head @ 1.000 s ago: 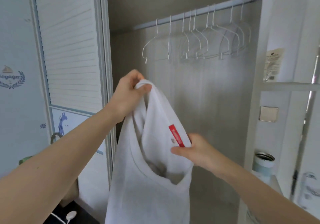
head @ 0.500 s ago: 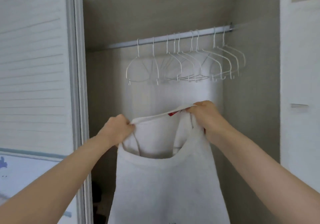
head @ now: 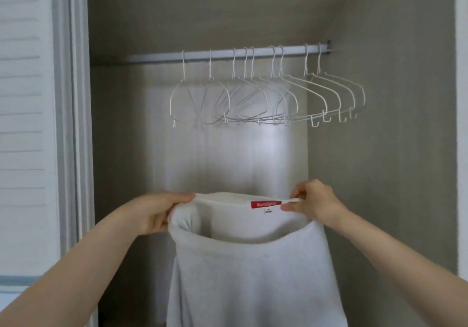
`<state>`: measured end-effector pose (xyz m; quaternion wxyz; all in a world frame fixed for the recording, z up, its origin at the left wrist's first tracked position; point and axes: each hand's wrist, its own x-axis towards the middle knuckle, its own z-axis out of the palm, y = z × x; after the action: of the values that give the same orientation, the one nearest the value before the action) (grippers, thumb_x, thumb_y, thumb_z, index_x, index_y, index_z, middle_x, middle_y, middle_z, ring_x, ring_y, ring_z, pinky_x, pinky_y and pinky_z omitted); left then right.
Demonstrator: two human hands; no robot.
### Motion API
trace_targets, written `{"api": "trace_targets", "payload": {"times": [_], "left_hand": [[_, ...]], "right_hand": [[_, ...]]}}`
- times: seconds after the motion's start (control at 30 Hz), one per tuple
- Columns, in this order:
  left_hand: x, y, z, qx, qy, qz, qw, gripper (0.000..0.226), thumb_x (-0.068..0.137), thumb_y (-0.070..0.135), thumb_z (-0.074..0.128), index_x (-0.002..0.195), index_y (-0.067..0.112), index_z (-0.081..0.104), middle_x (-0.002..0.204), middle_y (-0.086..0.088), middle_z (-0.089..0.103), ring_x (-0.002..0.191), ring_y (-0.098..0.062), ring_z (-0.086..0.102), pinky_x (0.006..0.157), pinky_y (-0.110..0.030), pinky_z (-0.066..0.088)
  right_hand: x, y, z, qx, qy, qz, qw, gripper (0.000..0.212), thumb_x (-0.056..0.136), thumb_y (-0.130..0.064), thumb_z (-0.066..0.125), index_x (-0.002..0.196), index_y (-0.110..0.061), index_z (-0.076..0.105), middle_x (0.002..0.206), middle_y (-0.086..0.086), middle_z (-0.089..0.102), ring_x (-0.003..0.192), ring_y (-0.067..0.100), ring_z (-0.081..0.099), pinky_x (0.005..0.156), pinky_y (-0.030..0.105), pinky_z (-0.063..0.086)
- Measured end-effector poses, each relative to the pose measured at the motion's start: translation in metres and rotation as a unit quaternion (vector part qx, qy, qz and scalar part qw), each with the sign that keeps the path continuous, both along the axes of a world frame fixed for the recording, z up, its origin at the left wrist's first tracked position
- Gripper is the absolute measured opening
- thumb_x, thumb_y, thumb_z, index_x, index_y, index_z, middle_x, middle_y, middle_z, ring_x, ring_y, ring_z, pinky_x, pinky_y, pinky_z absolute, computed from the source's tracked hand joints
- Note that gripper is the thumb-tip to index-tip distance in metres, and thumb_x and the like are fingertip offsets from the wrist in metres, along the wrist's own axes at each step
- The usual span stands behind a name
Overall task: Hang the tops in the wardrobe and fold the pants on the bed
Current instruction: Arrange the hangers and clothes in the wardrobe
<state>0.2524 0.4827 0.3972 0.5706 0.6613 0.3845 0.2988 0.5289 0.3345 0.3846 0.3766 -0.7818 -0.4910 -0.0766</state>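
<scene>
Both hands raised in front of an open wardrobe (head: 379,149), holding a white top (head: 248,276) stretched between them by the back edge of its neckline. Left hand (head: 154,212) grips the left end of that edge, fingers curled over the cloth with the thumb on top. Right hand (head: 314,204) pinches the right end between thumb and fingertips, remaining fingers curled in. The neck opening gapes toward the camera; the front neckline sags in a low curve below the taut back edge. A red label (head: 266,204) is sewn inside the back of the neck, just beside the right hand's fingers, with a small white tag under it; print on both too blurred to read. Body of the top hangs straight down and runs out of the bottom edge of the view, so hem and sleeves are not seen. Top sits below the wardrobe's rail (head: 228,53), well apart from it, not on any hanger. The rail runs across the upper part of the wardrobe and carries a row of white wire hangers (head: 266,98), all bare, bunched and overlapping toward the middle and right; roughly nine hooks, count uncertain where they cross. At the left edge stands a white slatted door (head: 22,124) beside the wardrobe's frame.
</scene>
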Motion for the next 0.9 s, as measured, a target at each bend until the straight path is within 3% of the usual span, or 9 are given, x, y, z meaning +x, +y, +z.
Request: {"api": "trace_targets", "payload": {"times": [0.1,0.27,0.37,0.43,0.5,0.6,0.7,0.8,0.9], "left_hand": [[0.021,0.019,0.0,0.075,0.013,0.077,0.994,0.033,0.089,0.022,0.071,0.11,-0.002,0.065,0.105,-0.02,0.069,0.095,-0.033,0.067,0.083,-0.041,0.057],[0.06,0.032,0.018,0.08,-0.14,0.109,0.981,0.045,0.083,0.028,0.077,0.114,-0.003,0.065,0.114,-0.014,0.066,0.104,-0.029,0.063,0.097,-0.04,0.05],[0.08,0.034,0.039,0.128,-0.178,0.099,0.971,0.022,0.085,0.028,0.075,0.078,0.008,0.067,0.078,-0.003,0.07,0.072,-0.018,0.062,0.066,-0.023,0.053],[0.09,0.033,0.049,0.191,-0.172,0.08,0.963,0.03,0.087,0.027,0.072,0.069,0.004,0.066,0.061,-0.001,0.066,0.06,-0.017,0.057,0.055,-0.022,0.046],[0.096,0.031,0.057,0.25,-0.164,0.057,0.953,0.034,0.09,0.025,0.069,0.077,-0.006,0.068,0.069,-0.012,0.06,0.067,-0.02,0.054,0.063,-0.028,0.041],[0.102,0.033,0.07,0.339,-0.095,0.039,0.935,0.034,0.094,0.023,0.064,0.067,0.004,0.054,0.065,-0.01,0.043,0.062,-0.018,0.041,0.06,-0.028,0.029],[0.101,0.043,0.081,0.391,-0.013,0.014,0.92,0.034,0.094,0.023,0.062,0.068,0.009,0.046,0.065,-0.008,0.036,0.062,-0.016,0.034,0.056,-0.028,0.023],[0.093,0.057,0.086,0.383,0.03,-0.018,0.923,0.031,0.09,0.021,0.068,0.066,0.012,0.051,0.063,-0.008,0.037,0.056,-0.016,0.035,0.049,-0.024,0.022],[0.09,0.067,0.086,0.415,0.055,-0.041,0.907,0.02,0.082,0.014,0.075,0.067,0.008,0.065,0.06,-0.002,0.057,0.055,-0.011,0.052,0.049,-0.019,0.038]], "right_hand": [[-0.006,0.003,-0.007,-0.045,-0.012,0.031,0.998,0.018,0.072,-0.029,0.082,0.071,-0.02,0.066,0.07,-0.006,0.062,0.064,0.005,0.055,0.048,0.006,0.038],[-0.019,-0.013,0.02,-0.109,-0.015,0.088,0.99,0.012,0.083,-0.02,0.07,0.071,-0.017,0.067,0.06,-0.001,0.063,0.046,0.004,0.055,0.046,0.012,0.042],[-0.021,-0.019,0.055,-0.034,-0.062,0.057,0.996,0.017,0.084,-0.011,0.061,0.071,-0.019,0.068,0.06,-0.007,0.068,0.061,0.008,0.066,0.055,0.016,0.049],[-0.017,-0.022,0.083,0.047,-0.123,0.012,0.991,0.018,0.086,-0.012,0.056,0.075,-0.02,0.068,0.063,-0.01,0.068,0.074,0.012,0.068,0.066,0.02,0.051],[-0.009,-0.018,0.111,0.147,-0.176,-0.039,0.973,0.018,0.089,-0.013,0.052,0.083,-0.012,0.069,0.075,0.0,0.071,0.087,0.025,0.066,0.071,0.026,0.049],[0.011,-0.006,0.154,0.267,-0.269,-0.153,0.913,0.02,0.093,-0.012,0.045,0.088,-0.002,0.062,0.093,0.022,0.066,0.09,0.041,0.058,0.064,0.036,0.039],[0.036,0.005,0.199,0.258,-0.314,-0.239,0.882,0.022,0.09,-0.001,0.044,0.106,0.002,0.059,0.106,0.024,0.062,0.102,0.04,0.054,0.068,0.038,0.038],[0.067,0.011,0.235,0.187,-0.245,-0.284,0.908,0.031,0.091,0.0,0.045,0.12,0.004,0.056,0.12,0.025,0.059,0.115,0.04,0.053,0.087,0.041,0.046],[0.097,0.015,0.25,0.122,-0.22,-0.284,0.925,0.033,0.092,0.001,0.042,0.122,0.005,0.056,0.126,0.027,0.058,0.117,0.04,0.055,0.093,0.041,0.046]]}}
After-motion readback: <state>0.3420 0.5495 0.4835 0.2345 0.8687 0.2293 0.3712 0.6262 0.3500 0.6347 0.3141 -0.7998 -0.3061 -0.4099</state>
